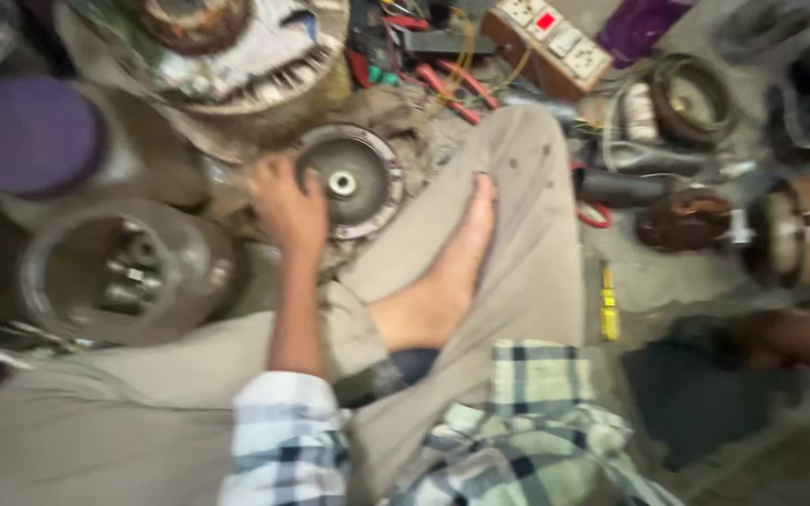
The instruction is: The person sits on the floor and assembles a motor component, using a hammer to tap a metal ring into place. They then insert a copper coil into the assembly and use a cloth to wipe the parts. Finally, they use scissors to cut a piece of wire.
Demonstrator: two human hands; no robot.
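My left hand (285,208) grips the left rim of a round grey metal motor end cover (353,183) with a shiny hub at its centre. The cover lies on the floor just beyond my crossed legs in beige trousers (527,234). One bare foot (447,272) rests across my leg, right of the hand. My right hand is not in sight. A blurred bare forearm (799,342) enters from the right edge above a dark cloth (696,403); I cannot tell whose it is.
A round metal motor housing (119,272) stands at the left, a purple lid (25,131) above it. A large wound stator (236,47) sits at the top. Red-handled pliers (452,94), a switch board (550,42), rusty motor parts (696,220) and a yellow screwdriver (608,305) lie around.
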